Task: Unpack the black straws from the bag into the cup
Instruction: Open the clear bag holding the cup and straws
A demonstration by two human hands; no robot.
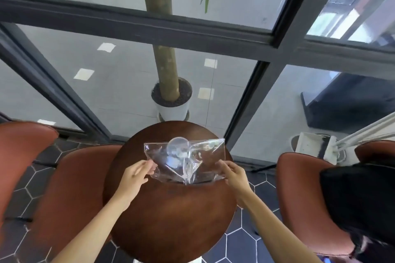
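Note:
A clear plastic bag [205, 156] is held up over the round brown table [171, 215]. My left hand [134, 177] pinches its left edge and my right hand [235, 175] pinches its right edge, stretching it flat. Through the bag I see a clear plastic cup [178, 147] standing on the far part of the table. A thin dark line, possibly black straws [201, 182], lies along the bag's bottom edge. I cannot make out separate straws.
Red-brown chairs stand left [72, 194] and right [303, 198] of the table. A potted tree [171, 96] stands behind the table, beyond a dark-framed glass wall. Another person's dark hair [361, 203] shows at the right edge.

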